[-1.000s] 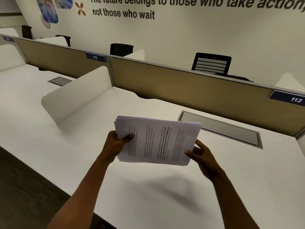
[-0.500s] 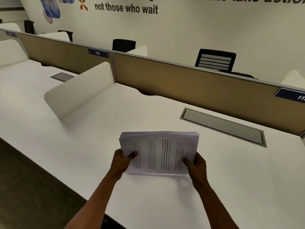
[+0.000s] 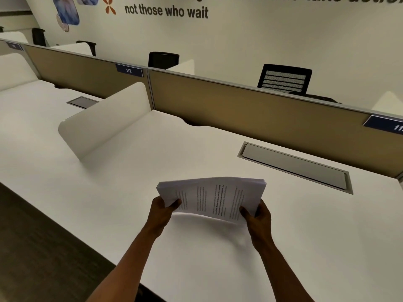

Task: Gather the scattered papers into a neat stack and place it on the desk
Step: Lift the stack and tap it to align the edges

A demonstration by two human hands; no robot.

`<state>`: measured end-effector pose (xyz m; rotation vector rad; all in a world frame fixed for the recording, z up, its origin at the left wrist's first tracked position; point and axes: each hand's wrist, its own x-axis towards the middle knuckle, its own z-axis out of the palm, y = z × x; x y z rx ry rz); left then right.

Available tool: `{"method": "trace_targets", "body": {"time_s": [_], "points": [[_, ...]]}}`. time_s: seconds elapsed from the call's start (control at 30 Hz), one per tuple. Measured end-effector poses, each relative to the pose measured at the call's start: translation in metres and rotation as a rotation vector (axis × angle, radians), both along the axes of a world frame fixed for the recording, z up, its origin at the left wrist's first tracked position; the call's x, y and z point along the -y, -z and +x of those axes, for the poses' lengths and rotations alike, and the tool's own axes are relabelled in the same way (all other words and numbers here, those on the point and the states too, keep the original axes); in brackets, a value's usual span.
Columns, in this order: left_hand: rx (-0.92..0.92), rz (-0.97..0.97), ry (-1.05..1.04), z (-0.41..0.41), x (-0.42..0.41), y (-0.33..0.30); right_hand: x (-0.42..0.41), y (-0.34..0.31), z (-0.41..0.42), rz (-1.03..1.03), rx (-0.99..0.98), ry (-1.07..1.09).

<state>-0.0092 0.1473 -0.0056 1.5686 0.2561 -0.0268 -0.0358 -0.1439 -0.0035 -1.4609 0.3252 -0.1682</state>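
Observation:
A thick stack of printed white papers (image 3: 214, 198) is held just above the white desk (image 3: 152, 171), bowed upward in the middle. My left hand (image 3: 162, 209) grips its near-left corner, thumb on top. My right hand (image 3: 258, 214) grips its near-right corner the same way. The sheets are gathered together, with their far edges slightly fanned. A shadow lies on the desk under the near edge of the stack.
A white curved divider (image 3: 104, 120) stands on the desk to the left. A grey cable hatch (image 3: 294, 165) is set in the desk at the right. A tan partition (image 3: 250, 112) runs along the back, with black chairs (image 3: 284, 79) behind it.
Both hands have lowered the stack from chest height toward the desk and closer to me. My right hand closed on the corner, and the stack now bows upward.

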Motion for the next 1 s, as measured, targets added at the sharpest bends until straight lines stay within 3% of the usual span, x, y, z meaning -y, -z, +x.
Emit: {"method": "trace_targets", "body": {"time_s": [0.3,0.6,0.67,0.73,0.83,0.93,1.0], "points": [[-0.019,-0.001,0.026,-0.002,-0.002,0.002,-0.001,0.006,-0.001,0.004,-0.023,-0.04],[0.009,0.073,0.083,-0.003,-0.008,-0.014,0.005,0.0,0.0,-0.145,-0.061,-0.086],[0.084,0.173,-0.053,-0.001,-0.008,-0.036,0.01,-0.017,0.003,-0.226,-0.026,-0.106],[0.258,0.427,-0.135,0.003,-0.006,-0.064,0.014,-0.038,0.006,-0.327,0.016,-0.12],[0.508,0.772,0.017,0.014,0.005,-0.107,0.019,-0.07,0.015,-0.543,0.107,-0.162],[0.561,0.87,0.209,0.026,0.024,-0.142,0.018,-0.105,0.025,-0.778,0.212,-0.229],[0.498,0.856,0.33,0.036,0.031,-0.158,0.016,-0.128,0.029,-0.929,0.266,-0.277]]}}
